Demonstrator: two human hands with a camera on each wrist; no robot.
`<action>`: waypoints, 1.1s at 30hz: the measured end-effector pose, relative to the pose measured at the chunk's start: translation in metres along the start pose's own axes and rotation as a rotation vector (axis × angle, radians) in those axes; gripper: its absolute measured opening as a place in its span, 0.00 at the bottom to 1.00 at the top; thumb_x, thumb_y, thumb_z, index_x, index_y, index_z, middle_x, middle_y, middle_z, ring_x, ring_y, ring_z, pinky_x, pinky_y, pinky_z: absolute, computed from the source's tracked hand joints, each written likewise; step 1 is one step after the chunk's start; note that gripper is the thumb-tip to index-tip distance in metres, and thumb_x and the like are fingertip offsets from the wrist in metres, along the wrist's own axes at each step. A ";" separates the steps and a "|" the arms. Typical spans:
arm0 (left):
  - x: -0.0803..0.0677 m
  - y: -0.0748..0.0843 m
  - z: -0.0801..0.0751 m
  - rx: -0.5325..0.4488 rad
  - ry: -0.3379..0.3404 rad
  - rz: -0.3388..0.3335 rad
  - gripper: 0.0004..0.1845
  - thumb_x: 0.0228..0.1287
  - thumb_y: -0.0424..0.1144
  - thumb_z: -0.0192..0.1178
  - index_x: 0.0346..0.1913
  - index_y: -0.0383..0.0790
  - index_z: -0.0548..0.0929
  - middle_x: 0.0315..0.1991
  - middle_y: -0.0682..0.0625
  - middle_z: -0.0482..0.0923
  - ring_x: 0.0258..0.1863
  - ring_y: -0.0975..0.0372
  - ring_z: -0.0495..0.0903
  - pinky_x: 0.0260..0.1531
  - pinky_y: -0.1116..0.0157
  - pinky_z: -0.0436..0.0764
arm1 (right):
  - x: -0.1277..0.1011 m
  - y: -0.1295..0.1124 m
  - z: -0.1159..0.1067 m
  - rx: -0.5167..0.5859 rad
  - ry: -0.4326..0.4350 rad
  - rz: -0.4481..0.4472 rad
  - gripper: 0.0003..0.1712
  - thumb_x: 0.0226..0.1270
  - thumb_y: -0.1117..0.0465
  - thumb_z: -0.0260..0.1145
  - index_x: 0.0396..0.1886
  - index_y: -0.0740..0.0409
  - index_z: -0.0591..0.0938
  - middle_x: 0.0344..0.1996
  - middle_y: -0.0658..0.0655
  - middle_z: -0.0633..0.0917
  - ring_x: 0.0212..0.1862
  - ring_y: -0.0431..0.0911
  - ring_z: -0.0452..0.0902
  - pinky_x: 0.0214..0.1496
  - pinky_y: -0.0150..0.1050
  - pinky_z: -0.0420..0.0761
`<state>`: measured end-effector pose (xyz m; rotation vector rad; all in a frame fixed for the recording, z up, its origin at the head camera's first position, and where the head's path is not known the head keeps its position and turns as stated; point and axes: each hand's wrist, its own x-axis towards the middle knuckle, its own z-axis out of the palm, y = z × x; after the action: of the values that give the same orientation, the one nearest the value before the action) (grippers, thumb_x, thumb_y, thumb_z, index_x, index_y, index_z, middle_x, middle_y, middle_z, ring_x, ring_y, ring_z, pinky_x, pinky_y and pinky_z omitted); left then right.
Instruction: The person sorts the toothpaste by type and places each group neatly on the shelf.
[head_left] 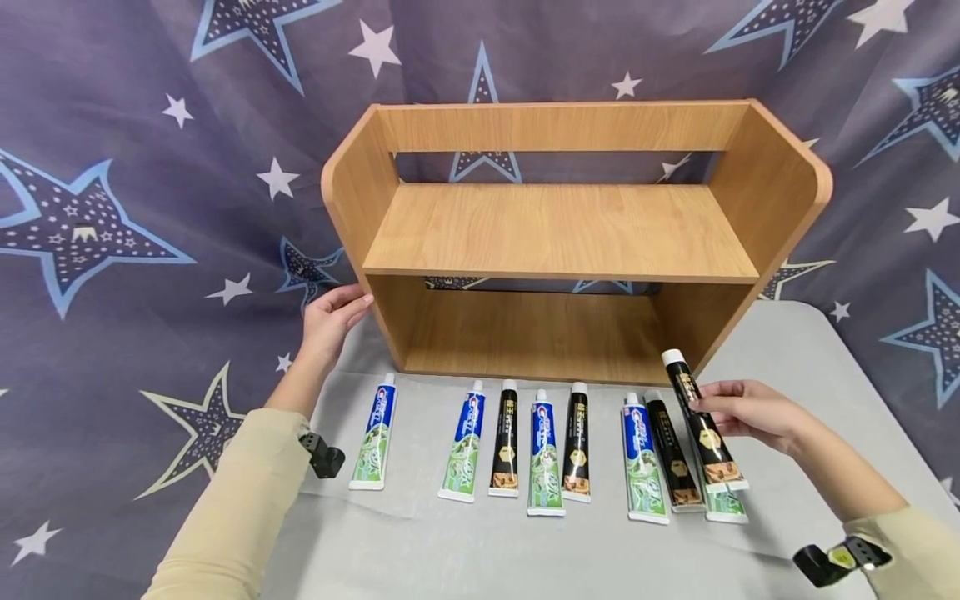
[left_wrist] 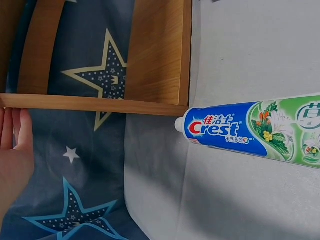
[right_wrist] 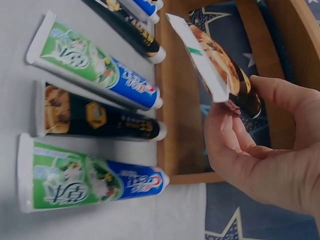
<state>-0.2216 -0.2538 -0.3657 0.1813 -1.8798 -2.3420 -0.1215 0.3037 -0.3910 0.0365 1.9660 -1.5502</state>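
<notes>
A wooden two-tier shelf unit (head_left: 562, 229) stands at the back of a grey table (head_left: 525, 550). Several toothpaste tubes, blue-green and black, lie in a row before it. My left hand (head_left: 333, 317) rests with straight fingers (left_wrist: 15, 145) against the shelf's left side panel (left_wrist: 95, 102); a blue-green Crest tube (left_wrist: 250, 132) lies nearest to it. My right hand (head_left: 738, 410) pinches a black toothpaste tube (head_left: 712, 446), lifted and tilted, cap towards the shelf. In the right wrist view that hand (right_wrist: 260, 150) holds the black tube (right_wrist: 220, 65) above three lying tubes.
A star-patterned dark cloth (head_left: 150, 208) hangs behind and drapes to the left of the table. Under the lifted tube lies a blue-green tube (head_left: 726, 505), with a black tube (head_left: 670, 454) beside it. Both shelf boards are bare. The table's front strip holds nothing.
</notes>
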 end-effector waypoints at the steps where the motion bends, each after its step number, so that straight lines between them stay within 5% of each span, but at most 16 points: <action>1: 0.000 0.000 0.000 -0.002 -0.002 0.000 0.13 0.58 0.22 0.62 0.30 0.47 0.84 0.29 0.58 0.84 0.31 0.71 0.85 0.43 0.74 0.85 | 0.000 -0.003 0.001 -0.005 -0.006 -0.008 0.03 0.68 0.61 0.60 0.40 0.51 0.76 0.27 0.40 0.84 0.30 0.33 0.80 0.37 0.27 0.84; 16: 0.002 -0.001 -0.001 -0.023 -0.003 -0.002 0.14 0.58 0.22 0.61 0.29 0.47 0.85 0.28 0.58 0.85 0.30 0.71 0.85 0.41 0.75 0.85 | -0.006 -0.041 -0.001 -0.096 0.011 -0.066 0.07 0.70 0.63 0.57 0.45 0.54 0.72 0.30 0.39 0.83 0.32 0.33 0.78 0.38 0.28 0.84; 25: 0.001 -0.001 -0.001 -0.011 -0.009 -0.004 0.12 0.59 0.23 0.62 0.30 0.46 0.84 0.29 0.58 0.85 0.31 0.71 0.85 0.44 0.74 0.85 | -0.014 -0.067 -0.001 -0.228 0.042 -0.096 0.26 0.72 0.61 0.55 0.60 0.75 0.60 0.33 0.36 0.82 0.35 0.32 0.76 0.40 0.28 0.83; 33: 0.002 -0.002 -0.002 -0.020 -0.015 -0.002 0.13 0.59 0.22 0.61 0.30 0.46 0.84 0.28 0.58 0.85 0.31 0.71 0.85 0.42 0.74 0.85 | -0.021 -0.085 -0.006 -0.261 0.042 -0.133 0.15 0.74 0.62 0.52 0.56 0.64 0.66 0.35 0.35 0.84 0.39 0.31 0.77 0.40 0.28 0.82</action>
<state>-0.2234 -0.2558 -0.3679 0.1644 -1.8623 -2.3694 -0.1403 0.2907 -0.3062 -0.1740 2.2280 -1.3692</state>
